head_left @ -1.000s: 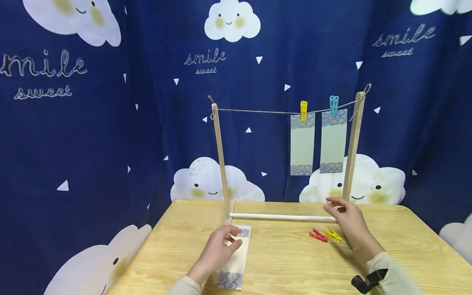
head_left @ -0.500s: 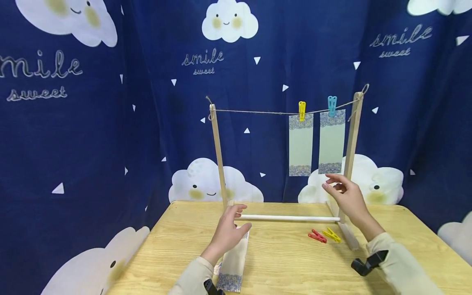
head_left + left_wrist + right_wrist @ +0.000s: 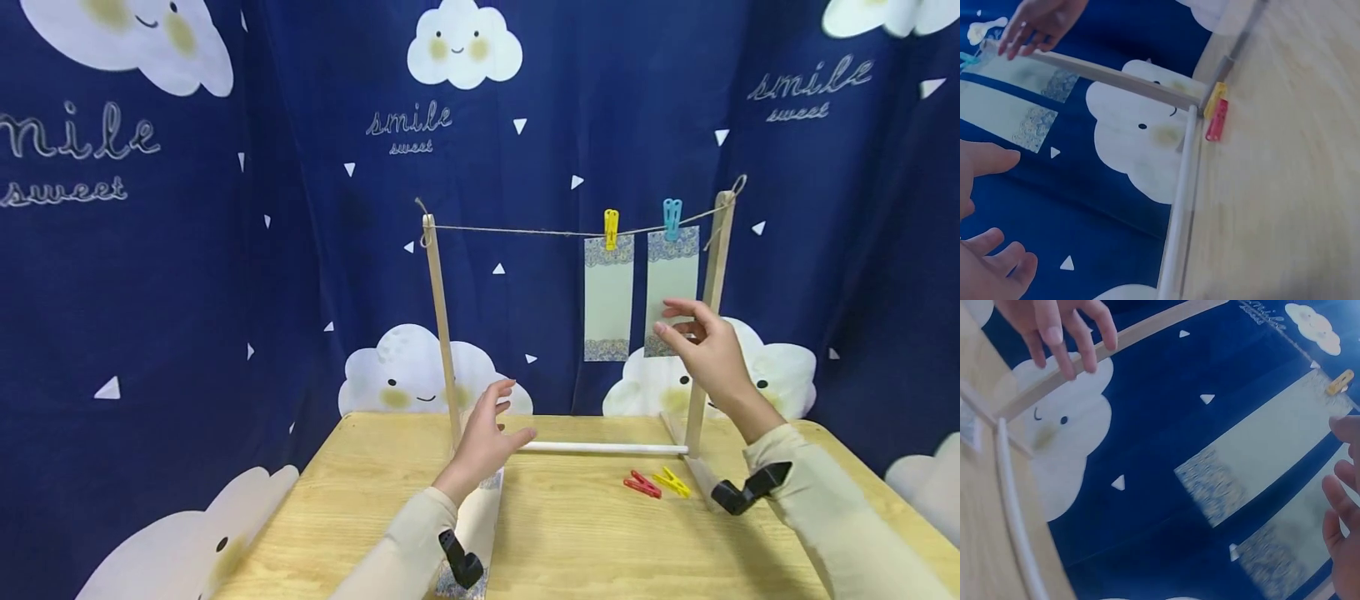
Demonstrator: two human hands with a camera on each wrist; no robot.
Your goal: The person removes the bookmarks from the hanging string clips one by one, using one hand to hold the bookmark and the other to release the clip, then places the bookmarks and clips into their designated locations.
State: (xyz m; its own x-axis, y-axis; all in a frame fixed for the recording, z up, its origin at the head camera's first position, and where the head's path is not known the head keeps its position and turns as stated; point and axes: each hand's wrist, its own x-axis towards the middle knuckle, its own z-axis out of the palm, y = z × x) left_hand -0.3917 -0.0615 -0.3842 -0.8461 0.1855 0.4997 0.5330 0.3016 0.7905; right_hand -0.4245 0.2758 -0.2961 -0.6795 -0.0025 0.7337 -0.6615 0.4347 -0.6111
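My left hand (image 3: 486, 433) is raised above the table's left side, thumb and fingers spread apart with nothing between them. Beneath that forearm, a patterned paper strip (image 3: 477, 521) lies on the table, partly covered by the sleeve. On the right, my right hand (image 3: 708, 350) holds nothing and overlaps the lower part of a hanging paper strip (image 3: 667, 271) in the head view. A blue clothespin (image 3: 672, 220) clips that strip to the string (image 3: 517, 230). Beside it, a yellow clothespin (image 3: 611, 229) fixes another strip (image 3: 608, 300).
Two wooden posts, one left (image 3: 440, 308) and one right (image 3: 720, 250), carry the string. A white rod (image 3: 607, 448) joins them low down. Loose red (image 3: 1217, 120) and yellow (image 3: 672, 481) clothespins lie near the right post's foot. Behind hangs a blue cloud-print curtain (image 3: 375, 275).
Both hands have risen: the left from over the table strip, its fingers spreading wider, and the right from beside the loose clothespins up to the hanging strip's level. Strips and clothespins stay put.
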